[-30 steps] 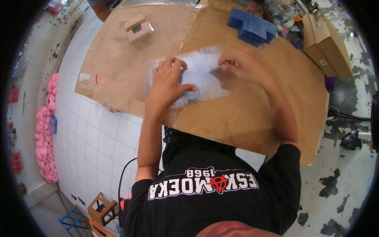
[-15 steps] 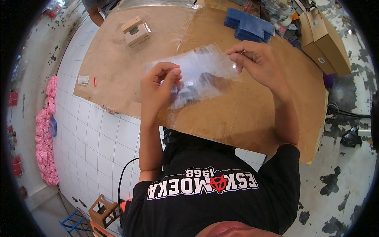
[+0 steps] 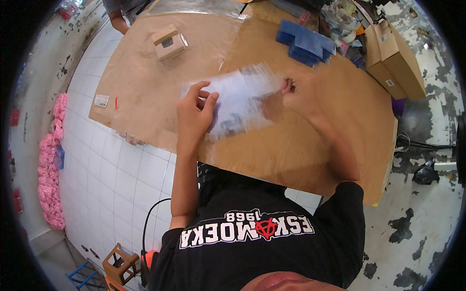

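A pile of clear plastic sheets or sleeves [image 3: 238,99] lies on the brown-covered table in front of me, its edges uneven and overlapping. At its left side is my left hand [image 3: 195,114], fingers loosely curled, with a gap between thumb and forefinger and nothing visible in it. My right hand [image 3: 303,97] is just past the pile's right edge, blurred by motion. Its fingers are curled closed; whatever they may pinch is hidden.
A small cardboard box [image 3: 171,44] stands at the far left of the table [image 3: 160,92]. Stacked blue plastic pieces [image 3: 306,43] lie at the far right, near loose packages and a larger carton [image 3: 395,60]. Another person's arm [image 3: 119,22] shows at the far left edge.
My right hand has drawn its fingers in and shifted slightly down, blurring. My left hand has loosened a little, with its thumb and forefinger farther apart. The plastic pile stays in place.
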Motion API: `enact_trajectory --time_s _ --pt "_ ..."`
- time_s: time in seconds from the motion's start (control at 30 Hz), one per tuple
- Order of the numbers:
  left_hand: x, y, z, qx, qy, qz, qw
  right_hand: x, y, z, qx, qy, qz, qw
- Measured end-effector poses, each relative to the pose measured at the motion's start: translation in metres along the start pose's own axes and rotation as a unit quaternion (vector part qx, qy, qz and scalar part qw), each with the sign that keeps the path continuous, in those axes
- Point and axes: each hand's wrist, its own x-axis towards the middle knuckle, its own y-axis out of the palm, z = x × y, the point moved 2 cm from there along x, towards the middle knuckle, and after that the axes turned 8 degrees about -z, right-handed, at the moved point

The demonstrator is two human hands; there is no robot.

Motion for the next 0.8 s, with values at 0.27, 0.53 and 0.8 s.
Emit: enact_trajectory --time_s 0.27,0.53,0.8 --pt "-0.009 -0.009 0.016 -0.032 0.197 -0.184 0.963 -0.013 0.03 -0.035 0.049 0.14 -0.01 0.989" --pt "-0.019 -0.008 0.015 -0.088 0.119 -0.127 0.981 -0.016 0.035 -0.047 0.044 0.108 -0.038 0.992" --pt "-0.016 -0.007 0.017 -0.071 0.097 -0.148 0.982 -0.013 0.031 -0.02 -0.004 -0.031 0.051 0.998"
